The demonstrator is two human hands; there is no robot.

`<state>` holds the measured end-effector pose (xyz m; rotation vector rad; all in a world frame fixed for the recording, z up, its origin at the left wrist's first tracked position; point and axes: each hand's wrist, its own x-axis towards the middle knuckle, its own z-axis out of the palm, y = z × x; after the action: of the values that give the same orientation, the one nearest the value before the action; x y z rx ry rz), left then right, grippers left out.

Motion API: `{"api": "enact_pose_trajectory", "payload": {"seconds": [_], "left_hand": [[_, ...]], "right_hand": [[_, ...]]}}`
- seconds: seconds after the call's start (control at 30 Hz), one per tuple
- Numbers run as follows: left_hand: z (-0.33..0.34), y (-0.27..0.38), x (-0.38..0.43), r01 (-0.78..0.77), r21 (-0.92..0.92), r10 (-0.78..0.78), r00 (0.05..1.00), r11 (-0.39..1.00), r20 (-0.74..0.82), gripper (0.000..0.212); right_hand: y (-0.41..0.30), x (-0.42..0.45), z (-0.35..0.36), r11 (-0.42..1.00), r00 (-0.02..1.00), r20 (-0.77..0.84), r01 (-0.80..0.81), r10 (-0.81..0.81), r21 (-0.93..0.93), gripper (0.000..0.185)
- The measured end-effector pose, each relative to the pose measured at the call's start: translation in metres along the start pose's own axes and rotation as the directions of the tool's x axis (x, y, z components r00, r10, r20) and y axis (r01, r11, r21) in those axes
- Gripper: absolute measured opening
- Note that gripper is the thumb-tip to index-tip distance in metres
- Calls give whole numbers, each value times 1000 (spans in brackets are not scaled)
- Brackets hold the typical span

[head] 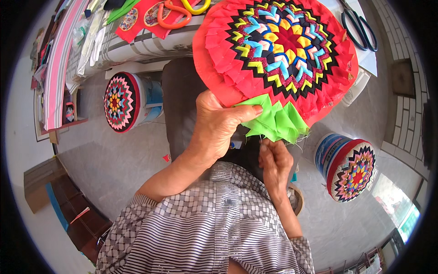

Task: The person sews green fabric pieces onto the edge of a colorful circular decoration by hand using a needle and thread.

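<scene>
A round patchwork piece (287, 48) of folded fabric points, with a red rim and a many-coloured star centre, is held up before me. My left hand (222, 120) grips its lower left edge, the thumb pressing on bright green folded fabric points (279, 118) that overlap the red ones. Just below the green fringe, my right hand (276, 157) has its thumb and fingers pinched together. A thin pale line, a needle or thread, rises from the pinch to the green cloth; which of the two is unclear. Loose threads hang at the green edge's right end.
Dark-handled scissors (359, 29) lie on a white surface at the right. Orange-handled scissors (174, 17) and red printed cloth (131, 24) lie on the covered table (137, 48). Buckets with patchwork tops stand left (119, 102) and right (352, 171). A brown seat (80, 212) is lower left.
</scene>
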<state>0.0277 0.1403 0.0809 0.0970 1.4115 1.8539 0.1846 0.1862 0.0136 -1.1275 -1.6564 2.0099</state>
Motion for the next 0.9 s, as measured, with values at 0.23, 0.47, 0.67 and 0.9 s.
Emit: {"api": "enact_pose_trajectory", "payload": {"seconds": [0.23,0.47,0.67,0.9], "left_hand": [[1,2,-4,-10,30,10,1000,1000,-15,42],[-1,4,-6,-15,21,15,1000,1000,-9,45],[0,7,-7,-5,10,5,1000,1000,-2,49],[1,10,-10,18,-34,-18,1000,999,18,51]], "right_hand": [[-5,45,22,969,972,-7,234,-235,-73,10],[13,50,12,946,952,15,303,-307,120,21],[8,50,8,892,891,87,450,-446,-38,24],[9,47,15,905,910,101,377,-401,196,27]]}}
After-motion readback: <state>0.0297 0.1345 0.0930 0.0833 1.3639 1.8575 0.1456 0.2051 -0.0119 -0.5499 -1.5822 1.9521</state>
